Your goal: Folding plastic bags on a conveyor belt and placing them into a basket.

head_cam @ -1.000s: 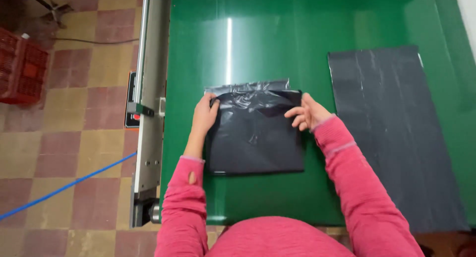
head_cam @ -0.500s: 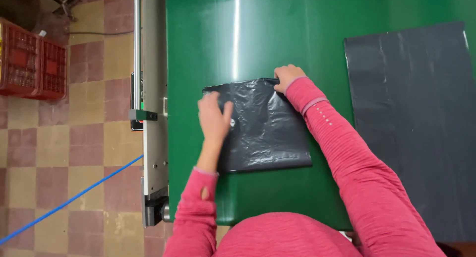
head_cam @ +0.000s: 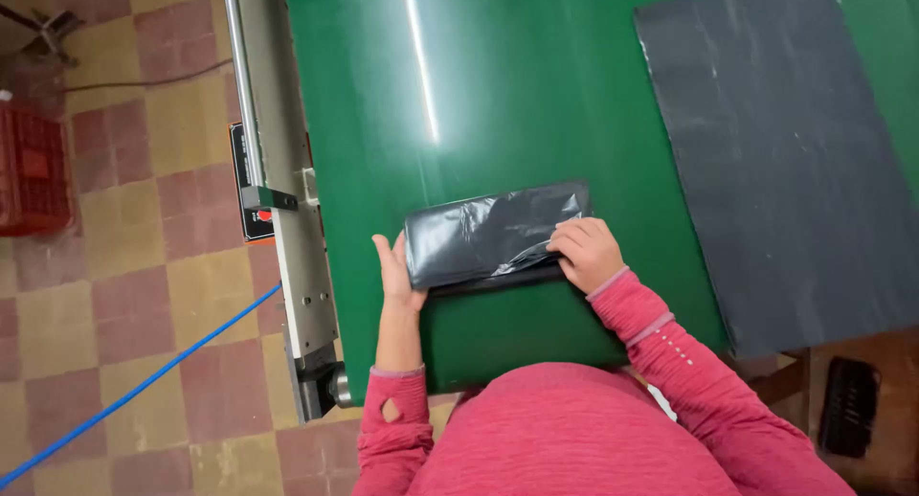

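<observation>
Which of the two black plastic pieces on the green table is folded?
The small black bag between the left hand and right hand; the large sheet lies flat, untouched.

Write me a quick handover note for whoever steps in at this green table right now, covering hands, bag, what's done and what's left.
Left hand: open, flat against the left end of the folded black bag.
Right hand: fingers pressing on the bag's right end.
The bag lies on the green table, near its front edge, folded into a narrow strip.
A flat black sheet lies to the right, untouched.
Done: bag folded down. Left: any further folds, probably.
</observation>
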